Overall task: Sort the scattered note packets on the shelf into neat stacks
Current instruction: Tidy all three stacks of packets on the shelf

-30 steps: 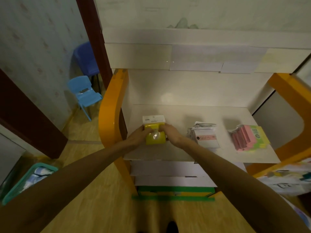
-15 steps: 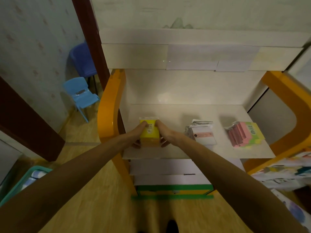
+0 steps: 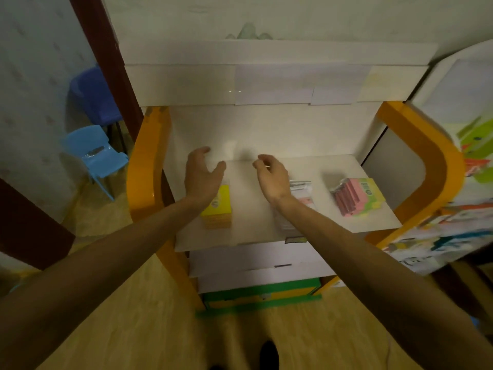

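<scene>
Yellow stack [image 3: 217,206] now released, both hands lifted clear.

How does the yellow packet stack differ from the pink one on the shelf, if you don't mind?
The yellow stack sits at the shelf's left and looks squared up; the pink stack sits at the right, fanned and askew. The left hand partly covers the yellow stack; the pink one is in plain view. Neither is held.

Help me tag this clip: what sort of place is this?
Probably a kindergarten or children's classroom: a small blue plastic chair, an orange-framed shelf holding sticky-note packets, and wallpapered walls.
</scene>
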